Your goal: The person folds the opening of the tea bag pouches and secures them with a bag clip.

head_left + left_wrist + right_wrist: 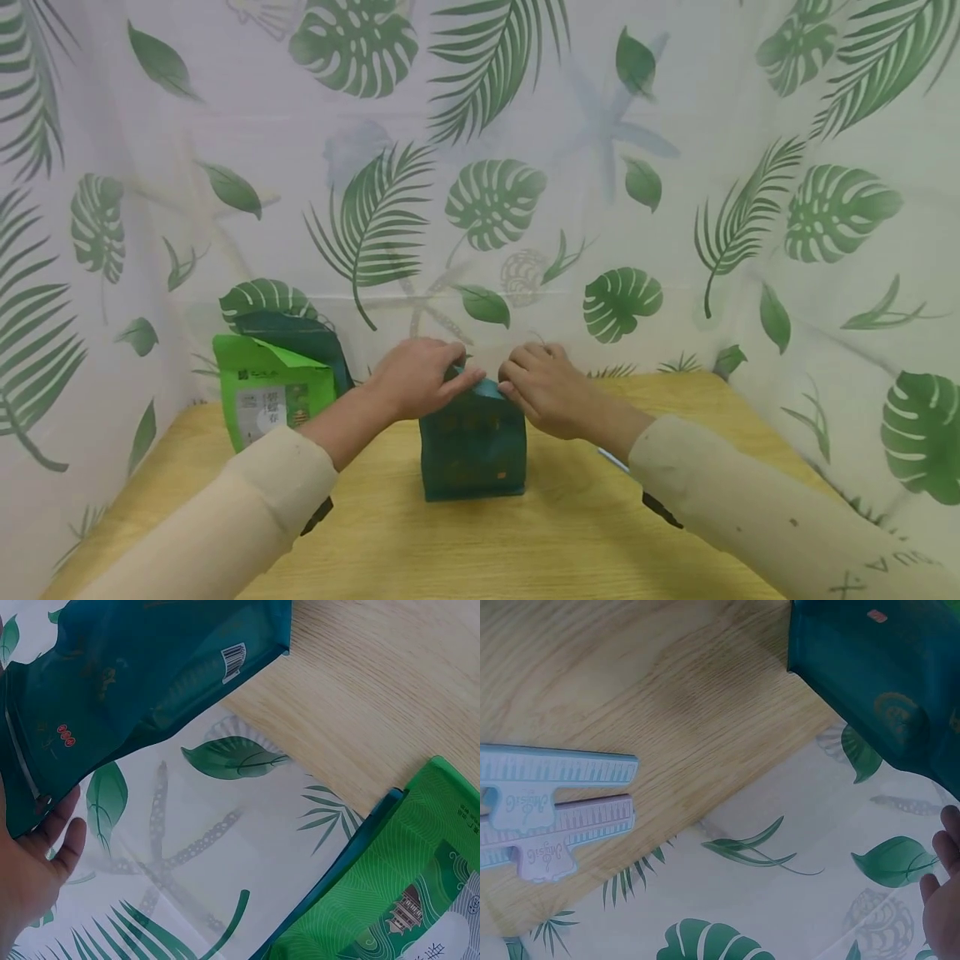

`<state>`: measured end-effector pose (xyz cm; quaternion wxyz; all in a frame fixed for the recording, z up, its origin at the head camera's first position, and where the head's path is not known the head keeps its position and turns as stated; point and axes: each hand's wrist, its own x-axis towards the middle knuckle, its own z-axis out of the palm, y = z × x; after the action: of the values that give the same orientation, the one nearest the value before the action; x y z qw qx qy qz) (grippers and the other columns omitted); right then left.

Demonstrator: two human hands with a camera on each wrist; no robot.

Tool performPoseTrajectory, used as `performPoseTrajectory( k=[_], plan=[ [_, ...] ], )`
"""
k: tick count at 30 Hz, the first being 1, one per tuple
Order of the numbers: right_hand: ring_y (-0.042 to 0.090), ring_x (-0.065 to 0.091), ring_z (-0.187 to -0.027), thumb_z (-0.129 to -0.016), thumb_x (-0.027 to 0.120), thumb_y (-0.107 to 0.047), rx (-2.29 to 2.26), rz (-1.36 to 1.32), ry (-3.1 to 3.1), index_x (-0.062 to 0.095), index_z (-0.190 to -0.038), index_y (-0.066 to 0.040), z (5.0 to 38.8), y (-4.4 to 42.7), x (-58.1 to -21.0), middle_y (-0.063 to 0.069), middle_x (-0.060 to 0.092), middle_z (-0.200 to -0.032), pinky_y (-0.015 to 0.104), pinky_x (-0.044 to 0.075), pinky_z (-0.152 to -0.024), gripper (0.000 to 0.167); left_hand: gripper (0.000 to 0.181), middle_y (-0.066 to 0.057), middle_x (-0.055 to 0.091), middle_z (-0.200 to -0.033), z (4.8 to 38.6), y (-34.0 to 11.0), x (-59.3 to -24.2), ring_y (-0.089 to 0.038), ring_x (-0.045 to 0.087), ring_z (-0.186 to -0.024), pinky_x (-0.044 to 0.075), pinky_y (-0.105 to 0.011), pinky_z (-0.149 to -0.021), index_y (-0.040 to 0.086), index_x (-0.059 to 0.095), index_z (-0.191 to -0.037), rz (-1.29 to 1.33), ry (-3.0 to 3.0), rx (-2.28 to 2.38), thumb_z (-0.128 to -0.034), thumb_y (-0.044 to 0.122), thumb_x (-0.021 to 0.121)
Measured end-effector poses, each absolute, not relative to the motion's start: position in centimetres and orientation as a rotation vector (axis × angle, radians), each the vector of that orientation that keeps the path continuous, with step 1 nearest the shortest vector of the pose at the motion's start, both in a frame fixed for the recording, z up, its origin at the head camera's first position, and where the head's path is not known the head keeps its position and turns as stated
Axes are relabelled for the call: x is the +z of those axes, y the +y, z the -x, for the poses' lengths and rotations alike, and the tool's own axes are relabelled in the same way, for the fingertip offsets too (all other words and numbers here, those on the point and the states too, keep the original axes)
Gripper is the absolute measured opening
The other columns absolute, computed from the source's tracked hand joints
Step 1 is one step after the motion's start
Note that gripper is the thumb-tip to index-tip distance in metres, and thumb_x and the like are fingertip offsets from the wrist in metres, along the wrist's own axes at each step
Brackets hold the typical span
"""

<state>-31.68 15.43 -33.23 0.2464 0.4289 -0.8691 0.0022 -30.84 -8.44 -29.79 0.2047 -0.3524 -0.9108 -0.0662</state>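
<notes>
A teal stand-up pouch (474, 450) stands upright on the table, its top edge between my two hands. My left hand (420, 379) pinches the left part of that edge, thumb on the near side. At the right part, my right hand (547, 387) grips the edge with curled fingers. The left wrist view shows the pouch (150, 682) with a barcode and a small red mark, and the left fingers (64, 840) at its top. Only part of my right hand (946, 900) appears in the right wrist view, by the pouch's top end.
A bright green pouch (258, 375) stands at the back left before another teal pouch (341, 358). Two long clips, one light blue (562, 766) and one lilac (592, 817), lie on the wooden table (375, 542) to the right. A leaf-patterned sheet (480, 125) hangs behind.
</notes>
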Motion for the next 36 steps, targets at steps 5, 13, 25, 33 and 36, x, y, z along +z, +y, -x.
performPoseTrajectory(
  k=[5, 13, 25, 33, 36],
  plan=[
    [0.022, 0.049, -0.096, -0.106, 0.047, -0.031, -0.019, -1.260, -2.333, 0.060, -0.104, -0.011, 31.7, 15.6, -33.6, 0.002, 0.055, -0.099, 0.043, 0.039, -0.083, 0.024, 0.027, 0.005, 0.045, -0.063, 31.2, -8.5, -30.0, -0.010, 0.044, -0.059, 0.038, -0.026, -0.058, 0.016, 0.055, -0.082, 1.150, -2.445, -0.176, -0.1020, 0.033, 0.058],
    [0.021, 0.057, -0.087, -0.091, 0.069, -0.036, -0.069, -1.181, -2.111, 0.062, -0.089, -0.014, 32.7, 15.1, -34.7, 0.000, 0.059, -0.087, 0.040, 0.044, -0.078, 0.023, 0.030, 0.006, 0.046, -0.062, 31.5, -8.8, -30.1, -0.009, 0.046, -0.056, 0.034, -0.023, -0.055, 0.016, 0.050, -0.078, 1.193, -2.441, -0.104, -0.0970, 0.036, 0.063],
    [0.022, 0.054, -0.085, -0.096, 0.066, -0.026, -0.107, -1.163, -2.184, 0.065, -0.096, -0.015, 32.8, 17.9, -33.0, 0.001, 0.058, -0.089, 0.037, 0.041, -0.072, 0.012, 0.035, 0.008, 0.037, -0.063, 31.4, -8.9, -30.3, -0.010, 0.037, -0.059, 0.034, -0.026, -0.060, 0.015, 0.046, -0.073, 1.237, -2.406, -0.135, -0.0943, 0.032, 0.069],
    [0.020, 0.048, -0.071, -0.095, 0.068, -0.021, -0.245, -1.028, -2.302, 0.066, -0.092, -0.009, 32.9, 22.0, -32.8, 0.005, 0.055, -0.084, 0.033, 0.042, -0.062, 0.013, 0.036, 0.007, 0.037, -0.063, 31.6, -8.9, -30.2, -0.010, 0.038, -0.060, 0.035, -0.027, -0.062, 0.016, 0.044, -0.074, 1.237, -2.427, -0.145, -0.0958, 0.033, 0.067],
    [0.023, 0.052, -0.075, -0.095, 0.067, -0.023, -0.277, -0.947, -2.404, 0.064, -0.093, -0.009, 32.5, 23.2, -32.5, 0.008, 0.056, -0.088, 0.034, 0.044, -0.057, 0.015, 0.035, 0.007, 0.038, -0.064, 31.4, -8.7, -30.2, -0.010, 0.038, -0.060, 0.035, -0.027, -0.062, 0.016, 0.045, -0.074, 1.234, -2.439, -0.144, -0.0957, 0.032, 0.067]
  ],
)
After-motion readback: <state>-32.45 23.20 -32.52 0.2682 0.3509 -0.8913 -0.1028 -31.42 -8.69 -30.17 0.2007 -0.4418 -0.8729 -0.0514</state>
